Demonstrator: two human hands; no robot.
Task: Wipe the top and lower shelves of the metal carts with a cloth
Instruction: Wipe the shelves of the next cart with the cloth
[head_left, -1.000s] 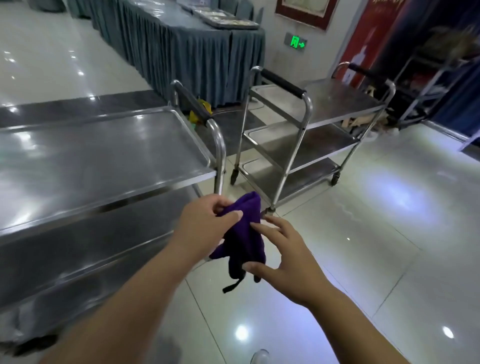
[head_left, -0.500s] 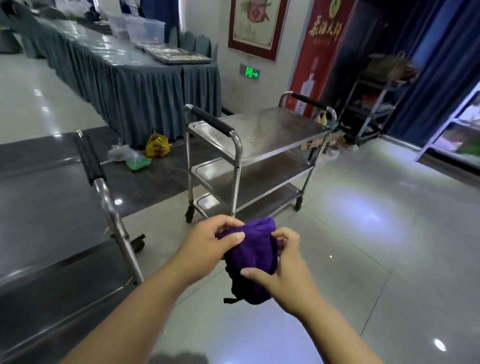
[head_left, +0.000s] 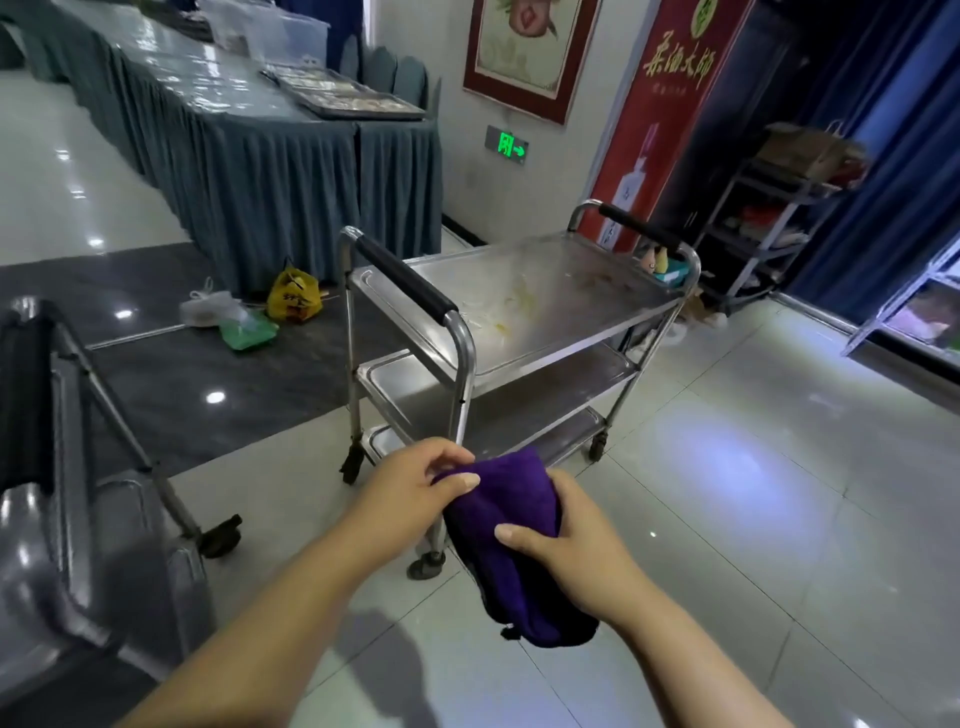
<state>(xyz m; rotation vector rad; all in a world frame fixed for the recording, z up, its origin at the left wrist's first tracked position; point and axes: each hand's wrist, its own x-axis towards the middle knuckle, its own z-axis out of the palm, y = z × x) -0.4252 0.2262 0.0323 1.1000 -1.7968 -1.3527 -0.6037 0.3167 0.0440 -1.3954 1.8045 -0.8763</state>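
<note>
A purple cloth (head_left: 511, 551) hangs bunched between both hands in front of me, above the floor. My left hand (head_left: 410, 491) pinches its upper edge, and my right hand (head_left: 569, 540) grips its side. Straight ahead stands a three-shelf metal cart (head_left: 597, 322) with black-padded handles; its top shelf shows yellowish smears and streaks. A second metal cart (head_left: 67, 519) fills the left edge of the view, with only its end, handle and lower shelf showing.
A long table with grey-blue skirting (head_left: 249, 171) and trays runs along the back left. Plastic bags (head_left: 249, 312) lie on the dark floor strip near it. A dark rack (head_left: 769, 234) with boxes stands at the back right. Glossy tiled floor (head_left: 753, 493) spreads to the right.
The view has swung right and closer to the far cart; the near cart has slid to the left edge. My right hand has closed around the cloth, which both hands hold.
</note>
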